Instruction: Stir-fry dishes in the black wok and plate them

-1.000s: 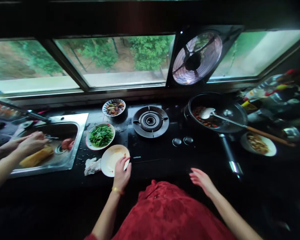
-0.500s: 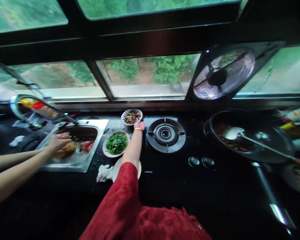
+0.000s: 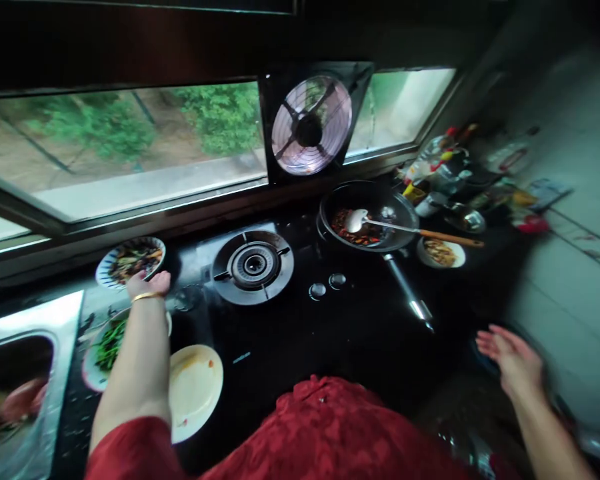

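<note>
My left hand (image 3: 149,285), with a gold bangle at the wrist, is at the near rim of a striped-edge dish (image 3: 104,272) of dark mixed food. Its fingers look closed on the rim, though their tips are partly hidden. Under that forearm sits a plate of green vegetables (image 3: 111,343), partly covered. A cream plate (image 3: 196,387) with a few food scraps lies to the right of the forearm. On the far right my right hand (image 3: 513,353) is open, fingers apart and holding nothing, close to a dark round object I cannot make out.
A gas burner (image 3: 254,267) lies in the middle. Behind to the right, a wok (image 3: 370,200) holds dark food and a wooden-handled spatula (image 3: 430,235). Beside it are a bowl of pale food (image 3: 441,253) and several bottles. A steel sink (image 3: 63,333) is at left.
My view has turned right, and my right hand has come into sight. The other person's arms at the sink have left the view. My left hand stays by the striped-edge dish.
</note>
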Available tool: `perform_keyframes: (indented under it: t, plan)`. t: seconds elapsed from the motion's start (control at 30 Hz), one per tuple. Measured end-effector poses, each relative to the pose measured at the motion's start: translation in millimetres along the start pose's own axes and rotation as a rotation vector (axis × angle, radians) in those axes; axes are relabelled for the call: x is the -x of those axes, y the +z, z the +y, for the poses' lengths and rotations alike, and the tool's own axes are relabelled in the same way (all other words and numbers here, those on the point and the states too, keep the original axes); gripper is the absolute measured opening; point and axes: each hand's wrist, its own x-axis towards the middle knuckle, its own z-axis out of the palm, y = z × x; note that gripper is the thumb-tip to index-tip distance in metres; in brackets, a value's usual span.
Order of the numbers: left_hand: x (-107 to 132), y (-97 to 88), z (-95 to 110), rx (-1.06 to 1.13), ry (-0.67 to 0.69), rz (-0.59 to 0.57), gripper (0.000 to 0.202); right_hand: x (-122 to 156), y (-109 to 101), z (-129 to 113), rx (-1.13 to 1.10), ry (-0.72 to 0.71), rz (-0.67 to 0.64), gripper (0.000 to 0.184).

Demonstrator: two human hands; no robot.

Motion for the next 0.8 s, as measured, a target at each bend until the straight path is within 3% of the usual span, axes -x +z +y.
perform_keyframes:
  t: [0.1,0.17,0.27,0.37,0.43,0.57,0.63,0.7,0.8]
  plan:
    - [34,10.4,-2,-0.059,-0.002,-0.057,0.022,-31,12,-77,0.299,-0.339,0.024,0.039]
    - [74,18.2,-12,-0.112,0.051,-0.233,0.019,-49,27,-119,0.596,-0.633,-0.012,0.037]
    - [149,32.0,-46,-0.312,0.021,-0.471,0.024,-83,55,-156,0.94,-0.913,-0.165,0.041]
    - [224,53.4,-107,-0.523,-0.084,-0.672,0.034,-125,83,-164,1.184,-1.028,-0.237,0.045]
    - [269,76.6,-160,-0.634,-0.24,-0.841,0.035,-152,97,-163,1.324,-1.025,-0.296,0.054]
    - [335,149.5,-263,-0.648,-0.493,-0.979,0.049,-188,108,-164,1.441,-0.921,-0.64,0.06]
    - [356,190.2,-300,-0.51,-0.639,-1.001,0.054,-198,100,-169,1.391,-0.977,-0.721,0.056]
    - [371,222.4,-325,-0.357,-0.73,-0.952,0.048,-207,82,-177,1.322,-1.077,-0.705,0.053]
    - [387,245.3,-352,-0.237,-0.605,-0.776,0.033,-226,53,-189,1.238,-1.187,-0.674,0.052]
